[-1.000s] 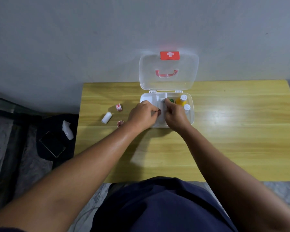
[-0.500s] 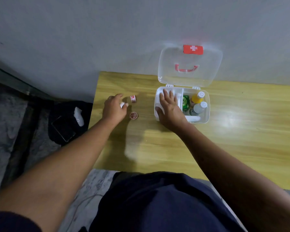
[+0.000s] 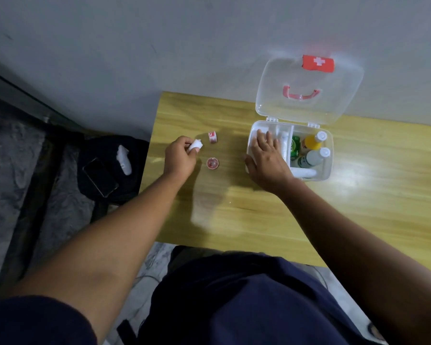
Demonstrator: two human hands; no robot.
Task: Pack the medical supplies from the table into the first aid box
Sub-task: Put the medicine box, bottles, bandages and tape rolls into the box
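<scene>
Labels first: a red tag with a white cross (image 3: 318,63) sits on the clear open lid (image 3: 309,89) of the first aid box (image 3: 327,168), right of centre; no other writing can be read. Left hand (image 3: 181,156) at centre-left, its grip closed around one small white roll (image 3: 195,146) just above the table (image 3: 358,207). Two more items lie apart on the wood nearby: one red-and-white tape roll (image 3: 212,136) and one round reddish tin (image 3: 212,163). Right hand (image 3: 268,158) lies flat with fingers spread over the box's left compartment, holding nothing. Inside the right compartment: two white-capped bottles, one yellow (image 3: 313,141) and one pale (image 3: 312,157), plus one green item (image 3: 295,145). Yellow wood-grain table, grey wall behind; dark bag (image 3: 110,168) with a phone (image 3: 100,176) at left.
</scene>
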